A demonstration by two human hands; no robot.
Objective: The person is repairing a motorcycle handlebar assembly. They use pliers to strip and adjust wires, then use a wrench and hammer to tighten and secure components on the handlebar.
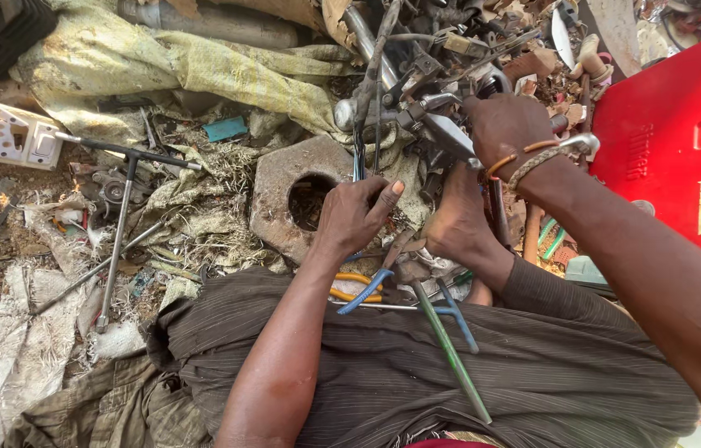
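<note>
My right hand (504, 124), with cord bracelets at the wrist, is closed around a grimy metal lever and bar assembly (417, 112) in a scrap pile. Several dark cables (365, 99) hang down from that assembly. My left hand (355, 216) is curled around the lower end of one cable, thumb pointing up. A bare foot (458, 224) presses on the parts between the two hands. Blue-handled pliers (365, 293) and yellow-handled pliers (349, 282) lie on my striped trouser leg (450, 373), just below the left hand.
A big rusty hexagonal block with a round hole (276, 187) sits left of my left hand. A T-handle wrench (121, 224), a white wall socket (6, 133) and a yellow sack (201, 66) lie further left. A red crate (674, 133) stands at the right. A green rod (450, 353) rests on my lap.
</note>
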